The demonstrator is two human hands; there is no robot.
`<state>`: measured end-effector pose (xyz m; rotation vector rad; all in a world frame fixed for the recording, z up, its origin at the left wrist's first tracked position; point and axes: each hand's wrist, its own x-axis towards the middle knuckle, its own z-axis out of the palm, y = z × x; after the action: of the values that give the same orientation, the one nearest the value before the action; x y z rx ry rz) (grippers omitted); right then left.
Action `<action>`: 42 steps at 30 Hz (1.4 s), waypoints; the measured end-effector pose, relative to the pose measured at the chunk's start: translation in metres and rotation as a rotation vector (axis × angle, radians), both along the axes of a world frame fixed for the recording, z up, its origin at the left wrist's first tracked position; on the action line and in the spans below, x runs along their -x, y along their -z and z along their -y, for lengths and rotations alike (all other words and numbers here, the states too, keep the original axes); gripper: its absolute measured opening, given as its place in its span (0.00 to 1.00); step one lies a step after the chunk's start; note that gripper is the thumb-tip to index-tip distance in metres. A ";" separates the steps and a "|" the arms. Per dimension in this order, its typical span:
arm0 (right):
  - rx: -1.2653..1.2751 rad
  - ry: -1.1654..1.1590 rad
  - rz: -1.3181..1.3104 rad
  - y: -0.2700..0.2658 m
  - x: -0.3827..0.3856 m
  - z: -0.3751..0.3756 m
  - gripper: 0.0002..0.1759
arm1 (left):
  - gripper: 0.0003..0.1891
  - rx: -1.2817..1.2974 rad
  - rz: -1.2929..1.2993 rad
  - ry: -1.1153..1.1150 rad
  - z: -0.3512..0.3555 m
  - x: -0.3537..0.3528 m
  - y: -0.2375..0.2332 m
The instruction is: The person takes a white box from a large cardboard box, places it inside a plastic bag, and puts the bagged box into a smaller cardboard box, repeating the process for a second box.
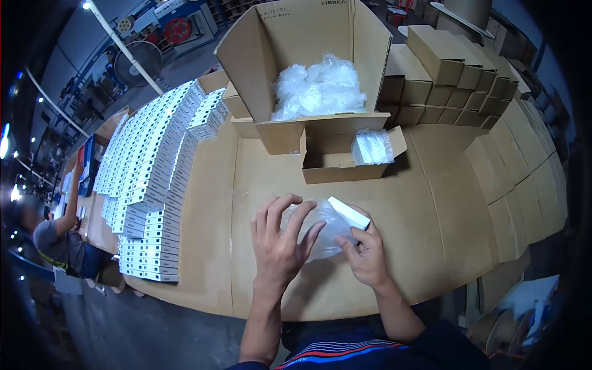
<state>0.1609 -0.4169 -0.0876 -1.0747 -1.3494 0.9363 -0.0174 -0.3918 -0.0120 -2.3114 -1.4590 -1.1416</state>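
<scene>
A small white box (349, 213) sits in my right hand (368, 258), thumb in front and fingers behind it. A clear plastic bag (322, 237) hangs crumpled against the box, between my two hands. My left hand (276, 242) is raised at the bag's left side, its fingers curved and spread apart, with the thumb over the film. Just beyond the hands stands an opened cardboard carton (342, 175), with bagged white boxes (372, 148) at its right end.
A tall carton (308, 31) of plastic bags (320, 89) stands at the back. Stacked white boxes (148, 166) line the left, brown cartons (444, 74) the back right. Cardboard (401, 246) covers the table. Another person (58, 237) sits at far left.
</scene>
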 end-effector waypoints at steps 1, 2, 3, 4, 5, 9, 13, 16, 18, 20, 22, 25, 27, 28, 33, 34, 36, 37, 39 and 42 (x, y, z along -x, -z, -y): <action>-0.011 -0.006 -0.054 -0.002 0.003 0.000 0.12 | 0.19 0.013 0.028 0.011 -0.003 -0.002 0.001; -0.023 -0.009 -0.026 -0.001 0.002 0.001 0.12 | 0.18 0.022 0.021 0.019 -0.005 -0.001 0.003; -0.035 -0.012 0.003 0.002 0.001 0.002 0.12 | 0.17 0.032 0.015 0.026 -0.007 0.001 0.005; -0.045 -0.015 0.032 0.003 0.000 0.003 0.12 | 0.16 0.043 0.010 0.034 -0.008 0.002 0.006; -0.041 -0.021 0.045 0.001 -0.001 0.004 0.11 | 0.14 0.027 0.032 0.049 -0.010 0.000 0.004; -0.038 -0.027 0.315 -0.011 -0.010 0.008 0.11 | 0.12 0.206 0.113 0.113 -0.015 0.001 0.011; -0.037 -0.017 0.417 -0.011 -0.012 0.012 0.11 | 0.08 0.354 0.082 0.159 -0.031 0.003 0.024; -0.040 -0.017 0.438 -0.006 -0.020 0.012 0.11 | 0.05 0.703 0.420 0.208 -0.038 -0.003 0.023; 0.027 -0.073 0.402 -0.002 -0.026 0.011 0.11 | 0.05 0.688 0.588 0.230 -0.047 -0.001 0.031; 0.153 -0.157 0.314 0.001 -0.034 0.007 0.10 | 0.06 0.675 0.830 0.188 -0.054 0.000 0.040; 0.127 -0.024 0.296 0.007 -0.032 0.003 0.11 | 0.13 0.535 1.036 0.122 -0.059 0.009 0.070; 0.134 0.094 0.158 0.007 -0.028 -0.004 0.11 | 0.20 0.550 1.503 0.185 -0.039 0.002 0.095; 0.125 0.108 0.129 0.011 -0.026 -0.007 0.12 | 0.18 0.818 1.463 0.240 -0.020 -0.008 0.100; 0.107 0.096 0.168 0.017 -0.027 -0.008 0.12 | 0.16 0.913 1.335 0.219 -0.014 -0.013 0.097; 0.113 0.086 0.188 0.023 -0.027 -0.011 0.12 | 0.09 0.993 1.109 0.305 -0.005 -0.014 0.088; 0.138 0.095 0.141 0.034 -0.026 -0.010 0.12 | 0.09 1.000 1.040 0.306 -0.004 -0.012 0.087; 0.115 0.132 0.087 0.039 -0.025 -0.009 0.13 | 0.13 1.014 1.015 0.280 -0.001 -0.001 0.096; 0.066 0.156 0.079 0.035 -0.023 -0.011 0.13 | 0.15 1.020 1.004 0.265 0.000 0.003 0.100; 0.036 0.165 0.075 0.033 -0.021 -0.010 0.14 | 0.22 0.869 1.140 0.351 -0.001 0.004 0.103; 0.069 0.115 0.101 0.033 -0.020 -0.004 0.15 | 0.35 0.878 1.113 0.433 -0.003 0.007 0.091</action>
<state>0.1813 -0.4131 -0.1205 -1.2535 -1.3299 0.8587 -0.0241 -0.3891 -0.1033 -2.7056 -2.1577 -2.6395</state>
